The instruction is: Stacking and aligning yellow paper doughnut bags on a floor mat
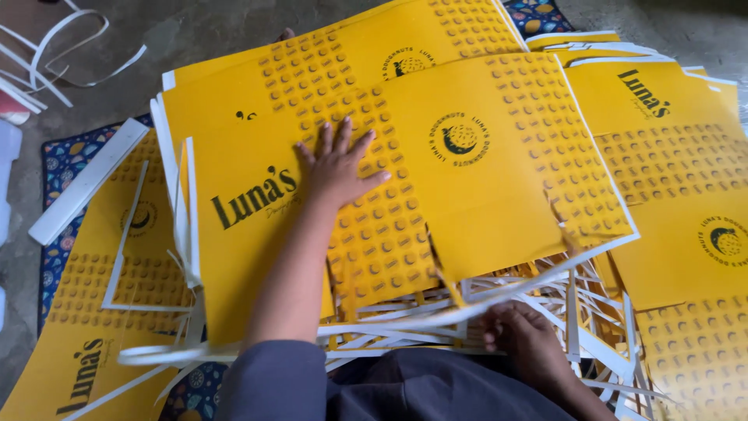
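Item: printed yellow sheet [467,156] atop the centre stack, left hand [336,165] flat on it, fingers spread wide, gripping nothing. Right hand not visible. White trim strips [538,300] loose near — further yellow sheets [678,156] right, apparently untrimmed.

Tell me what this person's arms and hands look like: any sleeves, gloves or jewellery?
The left hand is bare: no glove, and no ring or watch that I can see. A plain slate-grey sleeve covers the upper arm and leaves the forearm uncovered. The bare limb at lower right is too unclear to tell as a hand.
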